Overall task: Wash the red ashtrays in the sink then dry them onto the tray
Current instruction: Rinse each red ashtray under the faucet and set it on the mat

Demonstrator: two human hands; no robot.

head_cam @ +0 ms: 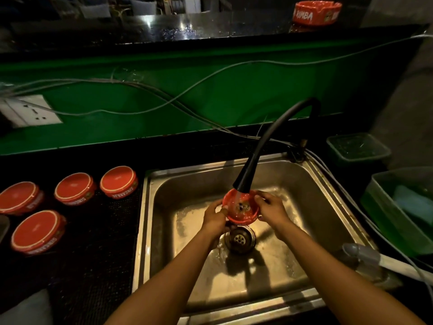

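Both hands, left point(214, 218) and right point(271, 208), grip one ashtray point(240, 208) under the tap point(243, 181) above the sink point(328, 184) drain. Four more point(75, 188) lie upside down at 9 o'clock (apparently washed). One point(316, 12) waits at 1 o'clock.

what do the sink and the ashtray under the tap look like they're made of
Sink: brushed stainless steel, judging by its grey metallic sheen and pressed rim. Ashtray: glossy red, probably glazed ceramic or melamine; wet highlights show a hard, smooth surface, but the look leaves it open.

Leftmost ashtray point(20, 198) cut by frame edge; green tub point(398, 214) contents blurred.
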